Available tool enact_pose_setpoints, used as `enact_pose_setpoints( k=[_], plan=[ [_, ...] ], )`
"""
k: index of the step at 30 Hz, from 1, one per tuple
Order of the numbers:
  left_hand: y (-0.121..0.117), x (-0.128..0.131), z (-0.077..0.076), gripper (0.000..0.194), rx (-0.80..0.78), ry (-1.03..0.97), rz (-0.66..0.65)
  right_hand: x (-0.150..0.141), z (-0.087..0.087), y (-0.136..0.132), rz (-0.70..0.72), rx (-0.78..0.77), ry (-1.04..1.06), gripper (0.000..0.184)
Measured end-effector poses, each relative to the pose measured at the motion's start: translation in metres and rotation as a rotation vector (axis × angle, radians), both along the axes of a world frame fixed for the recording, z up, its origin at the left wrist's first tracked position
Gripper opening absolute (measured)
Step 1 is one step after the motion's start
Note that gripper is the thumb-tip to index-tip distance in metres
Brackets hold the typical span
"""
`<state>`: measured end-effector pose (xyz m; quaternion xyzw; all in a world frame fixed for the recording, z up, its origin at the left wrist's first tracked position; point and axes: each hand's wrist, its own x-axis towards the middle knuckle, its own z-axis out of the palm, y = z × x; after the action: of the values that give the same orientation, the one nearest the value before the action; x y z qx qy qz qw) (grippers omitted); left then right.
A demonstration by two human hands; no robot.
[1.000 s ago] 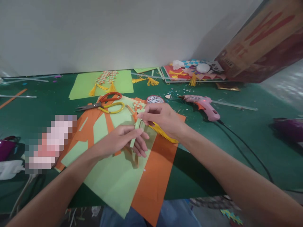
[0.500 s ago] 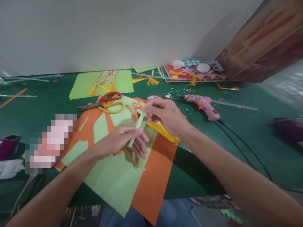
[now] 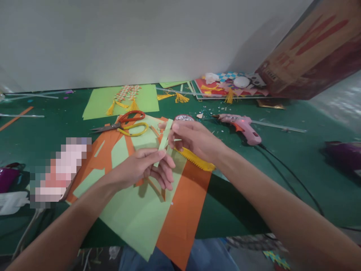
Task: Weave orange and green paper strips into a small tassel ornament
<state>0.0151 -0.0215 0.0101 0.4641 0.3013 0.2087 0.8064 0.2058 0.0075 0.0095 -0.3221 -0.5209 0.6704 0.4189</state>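
A narrow pale green paper strip [image 3: 166,136] stands slanted between my hands. My left hand [image 3: 145,164] pinches its lower part between thumb and forefinger, the other fingers loosely curled. At the strip's upper part, my right hand [image 3: 194,139] is closed with its thumb at the strip's right edge; a fingertip appears to lie behind it. Below my left hand a thin orange paper strip [image 3: 156,189] sticks out; whether the hand holds it is hidden. Under both hands lie pale green sheets [image 3: 132,218] and orange sheets [image 3: 184,214]. A yellow toothed cutter-like tool [image 3: 197,160] lies below my right wrist.
Scissors [image 3: 128,124] with red and yellow handles lie on the papers. A pink glue gun [image 3: 241,126] with a lit red light rests at right, its cord [image 3: 293,177] trailing forward. Woven tasselled pieces [image 3: 126,94] lie at the back. A paper bag [image 3: 313,52] leans back right.
My right hand's fingers have shifted from the strip's top end to its right side, so its top end now shows. My left hand has moved slightly.
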Motion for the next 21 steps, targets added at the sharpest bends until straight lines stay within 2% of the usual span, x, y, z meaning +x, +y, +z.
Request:
enact_pose_setpoints(
  k=[2,5,10,21],
  plan=[
    [-0.0004,-0.0004,0.0022,0.030,-0.029,-0.060,-0.008,-0.0013,0.0007,-0.0027,0.112,-0.020,0.016,0.026],
    [-0.0005,-0.0018,0.0034,0.032,-0.074,-0.127,-0.040,-0.0037,-0.0001,-0.0052,0.175,-0.011,0.029,0.023],
    [0.0009,-0.0038,0.0002,0.034,-0.107,-0.153,-0.076,-0.0051,-0.0045,-0.0050,0.179,0.045,0.019,0.015],
    [-0.0001,0.0000,0.0029,0.035,-0.065,-0.126,-0.056,-0.0056,-0.0025,-0.0065,0.131,0.069,-0.056,0.016]
  ],
)
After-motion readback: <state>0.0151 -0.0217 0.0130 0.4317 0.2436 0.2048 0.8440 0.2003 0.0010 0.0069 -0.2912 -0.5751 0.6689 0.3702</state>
